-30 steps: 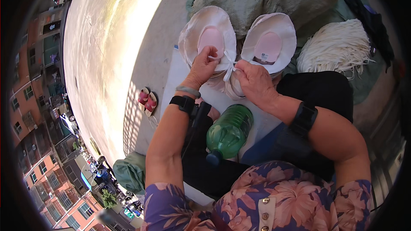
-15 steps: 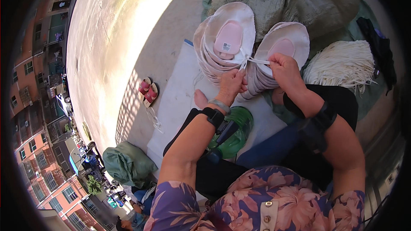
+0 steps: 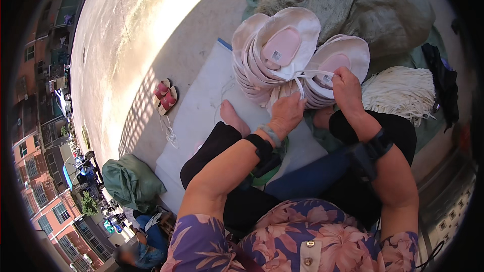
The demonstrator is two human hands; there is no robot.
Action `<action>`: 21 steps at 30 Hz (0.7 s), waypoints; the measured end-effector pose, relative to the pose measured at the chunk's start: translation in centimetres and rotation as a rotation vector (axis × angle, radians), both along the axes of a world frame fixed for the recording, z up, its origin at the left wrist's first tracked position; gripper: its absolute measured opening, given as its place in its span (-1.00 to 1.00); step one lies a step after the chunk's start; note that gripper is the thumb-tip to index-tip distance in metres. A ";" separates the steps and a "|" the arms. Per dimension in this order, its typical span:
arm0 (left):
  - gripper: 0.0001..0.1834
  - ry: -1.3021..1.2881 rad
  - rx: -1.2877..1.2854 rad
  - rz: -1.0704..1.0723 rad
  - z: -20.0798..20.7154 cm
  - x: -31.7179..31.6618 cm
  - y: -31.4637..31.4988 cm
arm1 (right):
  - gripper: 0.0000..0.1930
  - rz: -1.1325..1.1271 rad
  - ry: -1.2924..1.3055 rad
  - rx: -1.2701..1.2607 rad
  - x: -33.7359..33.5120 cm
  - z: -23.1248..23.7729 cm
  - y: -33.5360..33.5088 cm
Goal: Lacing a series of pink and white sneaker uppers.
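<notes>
From the head camera looking down, my left hand [image 3: 286,113] sits closed, fingers curled around the lower run of a white cord [image 3: 301,86] at the near edge of two stacks of pale round hat-like pieces; I cannot see the fingertips themselves, so how tight the pinch is I cannot tell. My right hand [image 3: 347,88] is higher and further out, also closed, its fingers pinching the same cord where it crosses the right stack [image 3: 337,68]. The left stack [image 3: 272,55] lies just beyond and slightly to the left of my left hand, its round faces tipped toward me, each showing a pink oval patch. The cord runs roughly crosswise between the stacks, from my right hand across to the gap between them, then drops toward my left hand, so its long axis lies left to right and my right hand is the nearer one to the crossing stretch. Both stacks rest on a white sheet [image 3: 201,121] spread over the ground, touching each other. A heap of loose white cords [image 3: 398,90] lies just to the right of my right wrist. A pair of pink sandals [image 3: 165,95] lies well off to the left on the concrete
</notes>
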State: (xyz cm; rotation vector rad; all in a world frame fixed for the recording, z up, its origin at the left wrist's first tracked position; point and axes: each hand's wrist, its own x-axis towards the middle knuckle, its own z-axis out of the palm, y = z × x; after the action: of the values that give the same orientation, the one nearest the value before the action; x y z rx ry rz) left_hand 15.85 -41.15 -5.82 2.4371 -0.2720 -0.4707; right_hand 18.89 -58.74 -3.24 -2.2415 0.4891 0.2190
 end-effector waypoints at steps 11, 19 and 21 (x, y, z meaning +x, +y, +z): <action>-0.90 -0.447 0.373 -0.338 0.5 5.3 3.1 | -0.80 0.033 0.010 0.042 -0.4 -0.3 0.6; -0.95 -0.485 0.404 -0.750 1.0 7.5 2.1 | -0.80 0.064 -0.054 0.063 -0.4 0.5 1.1; -0.95 -0.612 0.401 -0.742 1.1 7.5 2.3 | -0.81 0.064 -0.081 0.078 -0.3 0.6 1.2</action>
State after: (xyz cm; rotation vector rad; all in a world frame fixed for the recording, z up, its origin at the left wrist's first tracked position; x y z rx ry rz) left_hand 23.37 -38.88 -4.76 2.7556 -1.4925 -0.0516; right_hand 18.61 -57.51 -2.59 -2.1820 0.3598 0.1766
